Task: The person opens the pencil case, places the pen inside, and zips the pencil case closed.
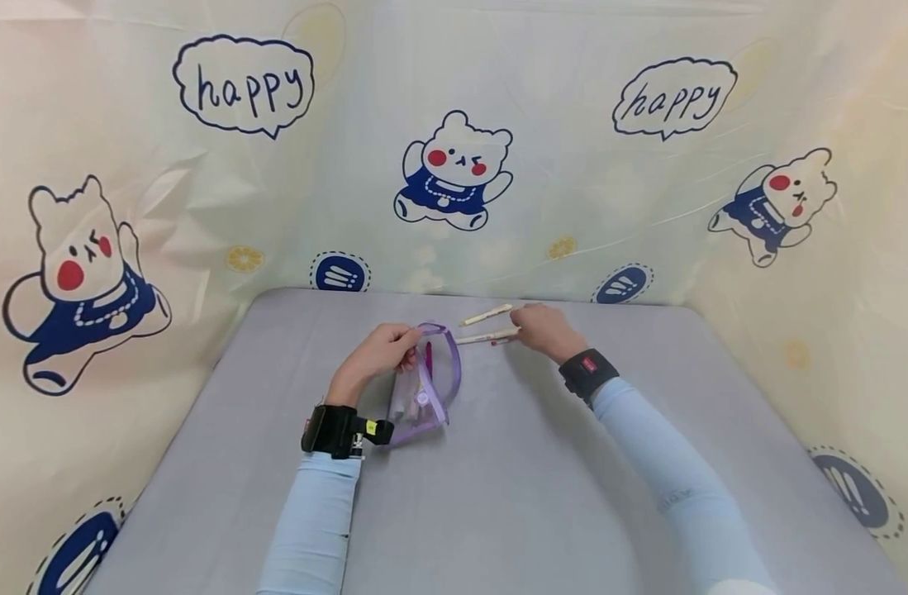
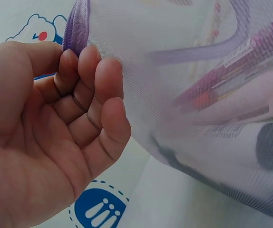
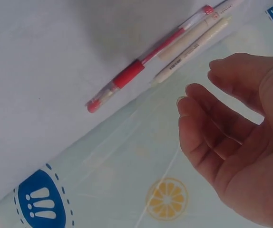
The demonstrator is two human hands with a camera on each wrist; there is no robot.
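My left hand (image 1: 382, 351) pinches the purple zippered edge (image 2: 77, 26) of a see-through mesh pencil pouch (image 1: 446, 413), holding it up with its mouth gaping. Through the mesh, a magenta pen (image 2: 222, 76) and several other pens or markers show inside. Over at the right, my right hand (image 3: 241, 128) has its thumb and loosely bent fingers apart, with nothing between them. Close by its fingertips lie a red gel pen (image 3: 129, 73) and two cream pens, one of them a slim pen (image 3: 193, 50) in the right wrist view. In the head view, the hand partly covers the pens' right ends.
The pens lie near the back edge of a grey-covered table (image 1: 543, 496). A printed cloth backdrop (image 1: 558, 165) with cartoon bears stands around the back and both sides. Black straps (image 1: 589, 373) with cameras sit on the wrists.
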